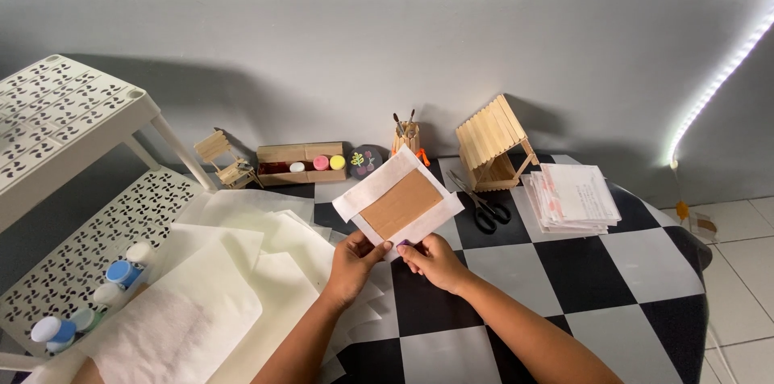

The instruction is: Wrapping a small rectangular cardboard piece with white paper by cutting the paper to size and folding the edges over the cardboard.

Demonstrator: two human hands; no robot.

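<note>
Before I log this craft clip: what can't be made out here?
Head view:
- Back of the cardboard piece: faces away.
- Fingertips of left hand and right hand: behind its white paper border.
- Paint bottles: labels too small.
- Paper stack: print blurred.

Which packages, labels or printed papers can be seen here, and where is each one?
Printed paper stack: right of the scissors, white sheets with reddish marks.
Paint jars: low shelf at left, blue and white lids.
Wooden box: by the wall, holding white, pink and yellow lids.
No screens or signs.
</note>
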